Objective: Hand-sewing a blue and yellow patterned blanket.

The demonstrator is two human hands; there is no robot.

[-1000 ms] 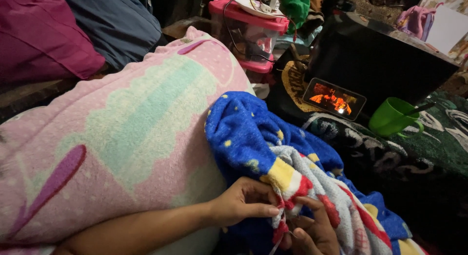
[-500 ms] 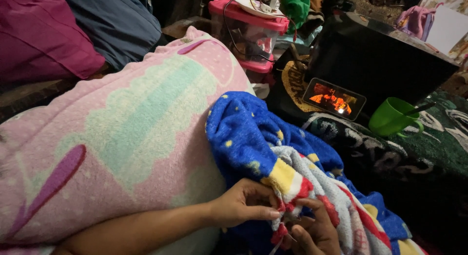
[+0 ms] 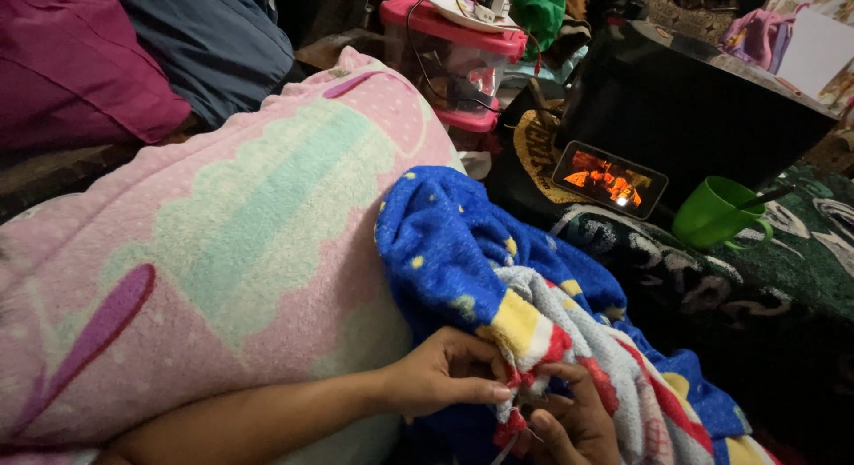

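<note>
- Fleece blanket (image 3: 463, 252), blue with yellow dots and a striped patch of yellow, red, white and grey, lies bunched in the lower middle of the frame, spilling toward the lower right corner.
- Left hand (image 3: 445, 376) comes in from the lower left on a bare forearm; its fingers are pinched shut on the red-and-yellow edge of the fleece blanket.
- Right hand (image 3: 574, 420) sits at the bottom edge, just right of the left hand, fingers curled onto the same striped edge; a thin pale thread or strip shows just below it, too small to tell what it is.
- Pink blanket (image 3: 222, 252) with a mint-green scalloped patch fills the left half, touching the blue fleece along its right side.
- Phone (image 3: 609, 179) with a lit orange screen leans against a black box (image 3: 694, 109) in the upper right.
- Green mug (image 3: 716, 214) stands just right of the phone, a dark handle sticking out of it.
- Clear container with a pink lid (image 3: 449, 60) sits at the top centre.
</note>
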